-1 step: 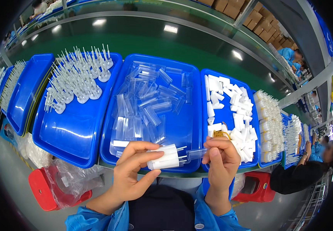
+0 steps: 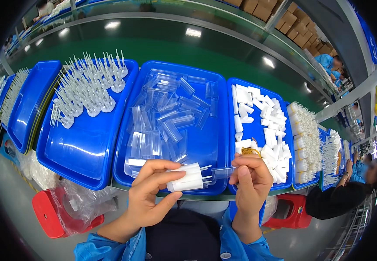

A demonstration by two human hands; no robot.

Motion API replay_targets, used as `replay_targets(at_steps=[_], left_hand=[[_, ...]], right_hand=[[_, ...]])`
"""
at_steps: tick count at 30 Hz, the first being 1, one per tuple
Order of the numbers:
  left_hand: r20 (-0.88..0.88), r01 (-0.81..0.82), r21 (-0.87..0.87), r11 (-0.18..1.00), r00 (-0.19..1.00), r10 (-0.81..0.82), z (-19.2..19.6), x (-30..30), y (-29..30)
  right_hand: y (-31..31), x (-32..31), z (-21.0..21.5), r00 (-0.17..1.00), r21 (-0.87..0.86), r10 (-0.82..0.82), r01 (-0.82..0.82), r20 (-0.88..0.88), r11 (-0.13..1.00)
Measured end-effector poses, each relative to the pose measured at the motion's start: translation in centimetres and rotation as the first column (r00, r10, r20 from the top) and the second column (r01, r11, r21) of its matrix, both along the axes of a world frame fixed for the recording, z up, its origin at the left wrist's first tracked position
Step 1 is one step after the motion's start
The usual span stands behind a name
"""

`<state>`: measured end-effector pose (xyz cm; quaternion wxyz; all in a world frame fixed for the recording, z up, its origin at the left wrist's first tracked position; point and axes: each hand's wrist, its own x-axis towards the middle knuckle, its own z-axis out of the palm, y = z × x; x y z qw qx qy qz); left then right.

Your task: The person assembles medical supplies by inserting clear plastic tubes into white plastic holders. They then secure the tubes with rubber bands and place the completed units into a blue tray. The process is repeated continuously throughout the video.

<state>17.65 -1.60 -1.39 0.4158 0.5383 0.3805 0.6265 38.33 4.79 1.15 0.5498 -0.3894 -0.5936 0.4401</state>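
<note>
My left hand grips a bundle of white plastic pieces with thin pins, the pins pointing right. My right hand pinches a clear plastic tube just off the pin tips, level with them. Both hands hover over the near edge of the middle blue tray, which holds several loose clear tubes. Small yellowish rubber bands lie just beyond my right hand.
A left blue tray carries several upright white pin pieces. A right blue tray holds white blocks. More trays extend to both sides. Red stools stand below, one with a plastic bag. A seated person works at the right.
</note>
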Motion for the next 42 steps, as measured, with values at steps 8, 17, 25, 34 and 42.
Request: replay_targets(at_steps=[8,17,25,34,42], left_hand=[[-0.012,0.0,-0.02,1.0,1.0,0.0,-0.2,0.1,0.1],[-0.011,0.001,-0.021,1.0,1.0,-0.002,-0.3,0.1,0.1],[-0.12,-0.032,-0.036,0.999,0.992,0.028,-0.4,0.4,0.0],[-0.24,-0.011,-0.003,1.0,0.971,0.01,-0.2,-0.1,0.1],[-0.207,0.01,-0.033,0.999,0.978,-0.017,-0.4,-0.1,0.1]], right_hand=[[-0.4,-0.3,0.5,0.998,-0.016,0.008,-0.007,0.064,1.0],[-0.4,-0.1,0.7,0.991,0.028,0.066,-0.07,0.115,0.997],[-1.1,-0.8,0.1,0.995,0.059,0.004,-0.011,0.102,0.998],[-1.1,-1.3,-0.9,0.999,0.095,-0.021,0.018,0.032,0.995],[-0.3,-1.2,-0.4,0.997,-0.063,0.07,-0.068,0.032,0.996]])
